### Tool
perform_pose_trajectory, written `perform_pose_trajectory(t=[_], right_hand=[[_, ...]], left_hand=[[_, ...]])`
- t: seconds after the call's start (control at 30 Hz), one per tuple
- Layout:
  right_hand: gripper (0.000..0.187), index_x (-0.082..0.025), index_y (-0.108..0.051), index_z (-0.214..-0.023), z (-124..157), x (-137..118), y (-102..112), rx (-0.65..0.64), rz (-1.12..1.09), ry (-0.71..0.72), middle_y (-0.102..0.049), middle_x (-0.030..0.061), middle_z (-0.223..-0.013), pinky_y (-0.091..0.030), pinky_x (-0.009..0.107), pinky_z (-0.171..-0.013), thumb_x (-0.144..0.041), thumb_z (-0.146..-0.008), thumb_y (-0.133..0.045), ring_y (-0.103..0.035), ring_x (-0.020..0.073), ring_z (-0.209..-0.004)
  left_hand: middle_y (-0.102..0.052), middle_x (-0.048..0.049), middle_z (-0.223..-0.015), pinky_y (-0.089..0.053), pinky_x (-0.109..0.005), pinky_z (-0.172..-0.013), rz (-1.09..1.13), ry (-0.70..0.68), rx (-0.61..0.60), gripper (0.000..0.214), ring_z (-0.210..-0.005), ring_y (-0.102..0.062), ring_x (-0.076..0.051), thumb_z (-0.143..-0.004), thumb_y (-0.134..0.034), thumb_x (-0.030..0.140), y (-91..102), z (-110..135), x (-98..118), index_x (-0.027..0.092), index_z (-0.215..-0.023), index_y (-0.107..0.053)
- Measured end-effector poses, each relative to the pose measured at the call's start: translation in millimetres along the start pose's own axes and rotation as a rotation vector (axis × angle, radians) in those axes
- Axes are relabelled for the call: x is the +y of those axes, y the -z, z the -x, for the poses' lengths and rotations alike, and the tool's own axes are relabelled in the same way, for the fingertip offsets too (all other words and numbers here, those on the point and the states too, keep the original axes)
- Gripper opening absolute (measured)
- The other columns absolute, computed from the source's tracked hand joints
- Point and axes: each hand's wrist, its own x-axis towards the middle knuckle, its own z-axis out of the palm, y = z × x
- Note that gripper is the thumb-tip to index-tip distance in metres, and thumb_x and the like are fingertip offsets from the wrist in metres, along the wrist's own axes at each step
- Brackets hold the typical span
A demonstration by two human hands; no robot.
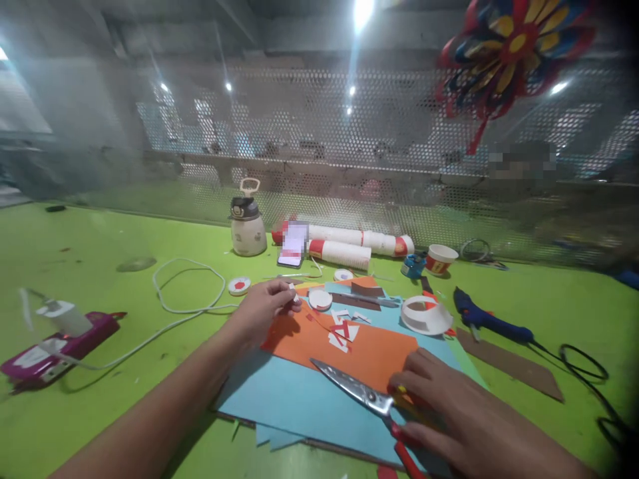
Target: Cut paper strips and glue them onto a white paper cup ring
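My left hand (262, 307) pinches a small white piece (294, 290), perhaps paper, above the far left edge of an orange sheet (299, 338). At the right, my right hand (444, 399) is closed around the handles of a pair of scissors (360, 391). Their metal blades lie over the orange sheet and a light blue sheet (269, 392), pointing to the far left, and look closed. Red and white paper scraps (342, 332) are scattered on the orange sheet. Beside my left fingers sits a white round disc (320, 300).
A blue glue gun (492, 322) and a brown strip (514, 366) lie at the right. Stacked paper cups (344, 254), a phone (293, 247) and a bottle (248, 229) stand behind. A white cable (154, 342) runs left to a purple power strip (84, 346). A pinwheel (516, 43) hangs above.
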Motion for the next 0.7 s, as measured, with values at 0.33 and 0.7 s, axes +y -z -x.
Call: perform_pose_trajectory(t=[0.33, 0.7], right_hand=[[0.027, -0.028, -0.065, -0.102, 3.7, 2.3, -18.8, 0.049, 0.100, -0.016, -0.062, 0.0071, -0.092, -0.040, 0.030, -0.061, -0.015, -0.080, -0.053, -0.060, 0.0224, -0.076], [0.019, -0.027, -0.062, -0.095, 3.9, 2.0, -19.6, 0.087, 0.005, -0.031, -0.062, 0.0054, -0.089, -0.043, 0.031, -0.068, -0.018, -0.082, -0.052, -0.059, 0.0232, -0.080]], left_hand=[[-0.064, -0.0070, -0.104, -0.055, -0.036, -0.072, -0.192, 0.057, -0.024, 0.026, -0.084, -0.064, -0.018, -0.089, -0.057, 0.030, 24.8, -22.5, 0.1, 0.014, -0.109, -0.059], [-0.060, -0.0091, -0.117, -0.053, -0.043, -0.081, -0.445, 0.122, -0.149, 0.032, -0.097, -0.062, -0.022, -0.089, -0.057, 0.031, 29.0, -38.9, 15.1, 0.016, -0.117, -0.056]])
